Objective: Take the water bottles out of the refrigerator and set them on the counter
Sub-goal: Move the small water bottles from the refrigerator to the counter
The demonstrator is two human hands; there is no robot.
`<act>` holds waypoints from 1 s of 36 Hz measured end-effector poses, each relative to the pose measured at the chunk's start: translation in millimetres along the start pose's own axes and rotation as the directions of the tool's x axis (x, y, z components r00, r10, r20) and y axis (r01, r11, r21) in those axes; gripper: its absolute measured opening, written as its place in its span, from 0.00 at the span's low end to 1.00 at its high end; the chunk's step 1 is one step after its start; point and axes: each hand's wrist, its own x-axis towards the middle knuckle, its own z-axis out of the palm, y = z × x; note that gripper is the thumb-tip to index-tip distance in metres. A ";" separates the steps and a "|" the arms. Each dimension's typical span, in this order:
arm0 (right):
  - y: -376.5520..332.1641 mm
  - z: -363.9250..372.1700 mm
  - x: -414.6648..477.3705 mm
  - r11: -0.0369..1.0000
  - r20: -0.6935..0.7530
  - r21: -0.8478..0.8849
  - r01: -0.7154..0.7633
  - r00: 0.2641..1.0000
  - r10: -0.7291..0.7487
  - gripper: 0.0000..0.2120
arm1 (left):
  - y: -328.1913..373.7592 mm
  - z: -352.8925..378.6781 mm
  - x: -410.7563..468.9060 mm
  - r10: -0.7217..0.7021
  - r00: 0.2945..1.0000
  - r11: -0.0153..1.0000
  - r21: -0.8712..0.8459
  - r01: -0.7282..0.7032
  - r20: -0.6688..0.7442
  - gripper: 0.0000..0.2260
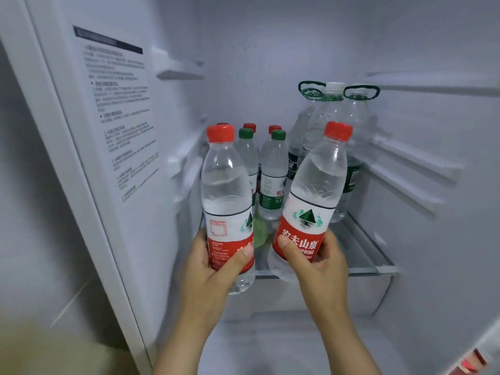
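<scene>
My left hand grips the lower part of a red-capped water bottle, held upright just in front of the refrigerator shelf. My right hand grips a second red-capped bottle by its red label, tilted to the right. Both bottles are lifted off the glass shelf. Behind them on the shelf stand several small bottles with green caps and red caps, partly hidden. At the back right stand three large jugs, two with green carry handles.
The refrigerator's left inner wall carries a printed instruction sticker. Shelf rails run along the right wall. A lower white compartment lies under the glass shelf. A red-marked object shows at the bottom right corner.
</scene>
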 end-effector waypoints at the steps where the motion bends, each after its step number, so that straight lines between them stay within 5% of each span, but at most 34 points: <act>1: -1.8 -1.9 -2.9 1.000 -0.010 -0.008 -0.004 1.000 0.004 0.21 | 1.6 0.1 -2.2 0.001 1.000 1.000 -0.004 0.000 0.017 0.28; 25: -59.7 -86.9 -112.5 0.973 -0.362 -0.226 -0.042 0.931 -0.044 0.22 | 38.9 45.2 -80.4 -0.030 0.917 0.988 -0.129 0.088 0.399 0.26; 36: -114.8 -142.8 -159.4 0.968 -0.387 -0.252 -0.009 0.917 -0.092 0.19 | 77.2 92.1 -140.9 0.024 0.857 0.975 -0.203 0.095 0.515 0.27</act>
